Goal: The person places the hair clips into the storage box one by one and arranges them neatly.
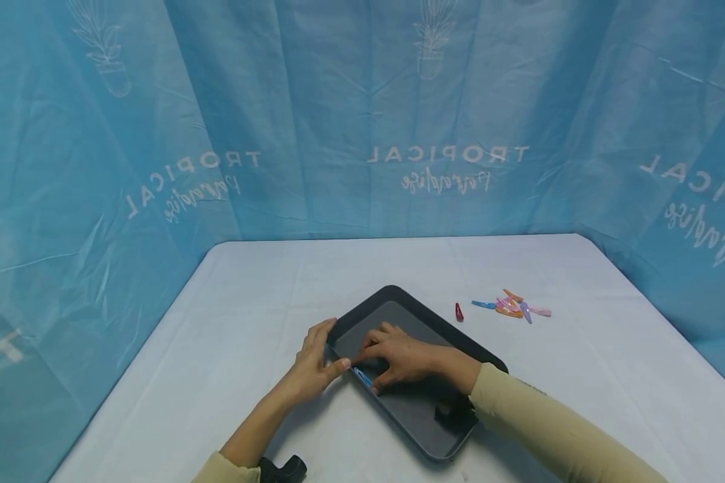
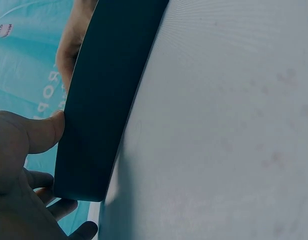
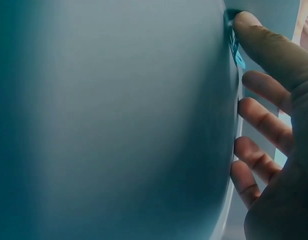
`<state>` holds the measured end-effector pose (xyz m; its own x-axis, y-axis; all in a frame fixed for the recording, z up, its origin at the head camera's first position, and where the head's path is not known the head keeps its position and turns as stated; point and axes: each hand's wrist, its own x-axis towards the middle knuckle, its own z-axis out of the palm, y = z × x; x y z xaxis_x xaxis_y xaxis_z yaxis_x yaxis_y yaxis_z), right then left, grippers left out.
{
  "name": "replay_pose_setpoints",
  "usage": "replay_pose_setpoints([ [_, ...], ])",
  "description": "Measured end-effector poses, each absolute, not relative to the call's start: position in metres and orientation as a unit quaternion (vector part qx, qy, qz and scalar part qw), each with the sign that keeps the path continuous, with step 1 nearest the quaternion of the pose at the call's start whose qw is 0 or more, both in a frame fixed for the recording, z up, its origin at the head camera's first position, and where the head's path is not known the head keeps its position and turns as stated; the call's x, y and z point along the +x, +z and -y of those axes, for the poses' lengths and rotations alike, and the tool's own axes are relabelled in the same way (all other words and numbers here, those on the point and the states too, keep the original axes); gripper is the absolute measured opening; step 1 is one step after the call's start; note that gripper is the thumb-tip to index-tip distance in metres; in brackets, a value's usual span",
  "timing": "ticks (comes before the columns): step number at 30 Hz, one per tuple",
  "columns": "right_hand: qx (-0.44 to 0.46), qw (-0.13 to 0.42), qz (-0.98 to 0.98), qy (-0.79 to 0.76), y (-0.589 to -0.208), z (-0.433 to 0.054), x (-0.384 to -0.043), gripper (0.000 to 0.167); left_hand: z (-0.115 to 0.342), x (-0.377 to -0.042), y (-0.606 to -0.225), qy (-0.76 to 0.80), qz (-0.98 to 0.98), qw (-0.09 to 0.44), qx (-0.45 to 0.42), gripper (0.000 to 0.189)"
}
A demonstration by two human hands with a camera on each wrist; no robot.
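A dark grey rectangular baking tray [image 1: 399, 436] lies slanted on the table. My left hand [image 1: 314, 365] holds its left corner, with the thumb on the rim and the other fingers round the corner; in the left wrist view the thumb [image 2: 51, 131] touches the tray wall [image 2: 106, 100]. Inside the tray, my right hand [image 1: 399, 355] reaches to the near long wall. Its thumb and index finger hold the two ends of a blue snap hair clip [image 1: 362, 378] lying along that wall. The right wrist view shows the clip [image 3: 236, 50] beside the right thumb [image 3: 264, 42].
Right of the tray, a loose pile of several snap hair clips [image 1: 509, 307], in orange, pink, purple and blue, lies on the white-covered table [image 1: 266, 288]. A single red clip [image 1: 459, 312] is nearer the tray. Blue printed sheeting [image 1: 338, 121] hangs behind and beside the table.
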<state>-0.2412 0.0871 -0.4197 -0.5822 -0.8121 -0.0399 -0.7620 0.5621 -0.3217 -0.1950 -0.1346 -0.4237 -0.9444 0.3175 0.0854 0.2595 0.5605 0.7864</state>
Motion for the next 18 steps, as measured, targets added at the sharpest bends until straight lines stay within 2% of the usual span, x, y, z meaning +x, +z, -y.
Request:
replay_pose_setpoints([
  [11, -0.413, 0.102, -0.886, -0.185, -0.411, -0.096, -0.242, 0.051, 0.135, -0.194, -0.425, 0.442, -0.881, 0.027, 0.165, 0.076],
  [18, -0.385, 0.063, -0.896, -0.212, -0.394, -0.109, -0.245, 0.048, 0.135, -0.194, -0.424, 0.447, -0.881, 0.03, 0.153, 0.075],
])
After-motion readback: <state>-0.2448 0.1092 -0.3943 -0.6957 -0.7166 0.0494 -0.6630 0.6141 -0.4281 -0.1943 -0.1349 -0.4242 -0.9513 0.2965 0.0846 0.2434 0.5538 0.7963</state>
